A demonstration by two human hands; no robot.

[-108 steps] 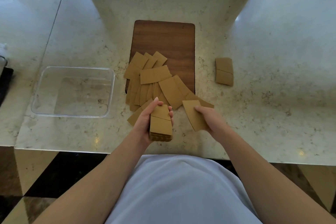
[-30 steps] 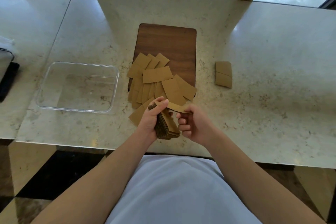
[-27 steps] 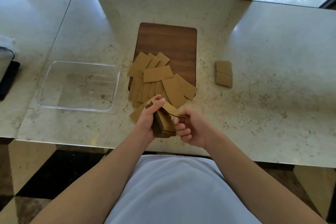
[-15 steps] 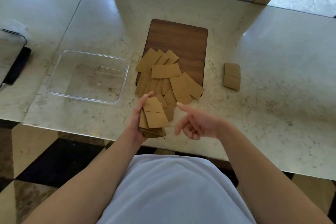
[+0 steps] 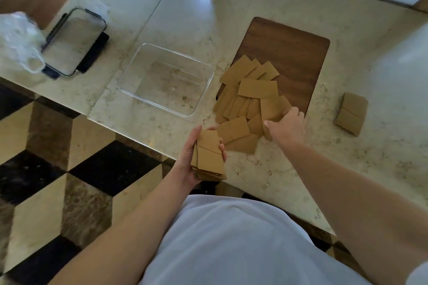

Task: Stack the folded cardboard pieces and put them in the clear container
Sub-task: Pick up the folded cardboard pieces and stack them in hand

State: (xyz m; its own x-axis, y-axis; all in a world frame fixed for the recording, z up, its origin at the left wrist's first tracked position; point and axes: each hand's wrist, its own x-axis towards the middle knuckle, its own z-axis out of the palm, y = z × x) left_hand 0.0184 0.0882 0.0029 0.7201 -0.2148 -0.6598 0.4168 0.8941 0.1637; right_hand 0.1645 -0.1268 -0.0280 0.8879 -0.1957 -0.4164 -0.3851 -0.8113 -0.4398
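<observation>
While the left hand (image 5: 192, 157) grips a stack of cardboard pieces (image 5: 209, 157), long axis pointing away from the person, the right hand (image 5: 287, 126) pinches one piece in the loose pile (image 5: 249, 97) on the desk (image 5: 289, 169), beside the clear container (image 5: 166, 80).

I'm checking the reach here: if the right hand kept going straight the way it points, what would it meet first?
The right hand already rests on the loose pile of tan folded cardboard pieces; past them lies the dark wooden board, though depth is unclear.
</observation>
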